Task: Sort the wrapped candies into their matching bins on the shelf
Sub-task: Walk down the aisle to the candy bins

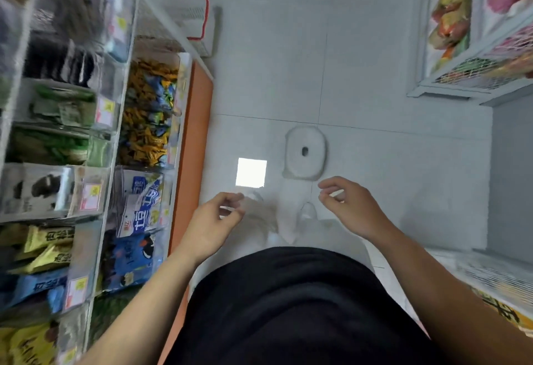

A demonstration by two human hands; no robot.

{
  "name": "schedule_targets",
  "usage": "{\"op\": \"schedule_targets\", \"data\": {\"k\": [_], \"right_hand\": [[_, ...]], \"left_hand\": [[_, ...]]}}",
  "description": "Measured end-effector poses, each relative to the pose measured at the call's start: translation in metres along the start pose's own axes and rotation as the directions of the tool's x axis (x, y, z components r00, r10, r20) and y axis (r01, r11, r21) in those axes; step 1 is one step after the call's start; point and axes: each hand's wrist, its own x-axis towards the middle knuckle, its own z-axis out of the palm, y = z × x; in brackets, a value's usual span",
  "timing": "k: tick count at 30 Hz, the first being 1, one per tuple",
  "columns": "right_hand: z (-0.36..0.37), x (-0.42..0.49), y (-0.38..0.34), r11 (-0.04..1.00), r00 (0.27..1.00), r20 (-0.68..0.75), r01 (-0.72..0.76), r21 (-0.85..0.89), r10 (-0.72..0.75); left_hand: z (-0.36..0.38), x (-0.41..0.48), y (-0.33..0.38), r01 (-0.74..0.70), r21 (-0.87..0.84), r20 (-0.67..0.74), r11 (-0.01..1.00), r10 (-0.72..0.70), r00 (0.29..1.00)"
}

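This was a small shop, seen down a narrow aisle of pale floor tiles (375, 81). On the left stood a shelf of clear plastic bins (115, 122) heaped with yellow-and-blue wrapped sweets (147, 110), each bin fronted by a pink-and-yellow price label (105, 109). A white wire-mesh rack (473, 76) of colourful snack packets (450, 12) stood far right.

Clear plastic bins (116, 87) hold glossy wrappers (147, 133) (floor tiles (375, 76) smooth, shiny).

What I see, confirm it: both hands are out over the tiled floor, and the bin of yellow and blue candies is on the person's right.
No: the head view shows the bin of yellow and blue candies on the person's left. The left hand and right hand are out over the tiled floor.
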Motion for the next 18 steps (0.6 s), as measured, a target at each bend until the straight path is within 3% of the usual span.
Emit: {"op": "schedule_targets", "data": {"k": [10,18], "right_hand": [[0.022,0.164,-0.161,0.991,0.998,0.067,0.013,-0.133,-0.004],[0.025,0.261,-0.286,0.954,0.975,0.179,0.176,-0.242,-0.134]], "left_hand": [[-0.132,0.147,0.017,0.021,-0.090,-0.054,0.996,-0.026,0.998],[-0.233,0.232,0.073,-0.041,-0.184,-0.198,0.982,0.004,0.980]]}}
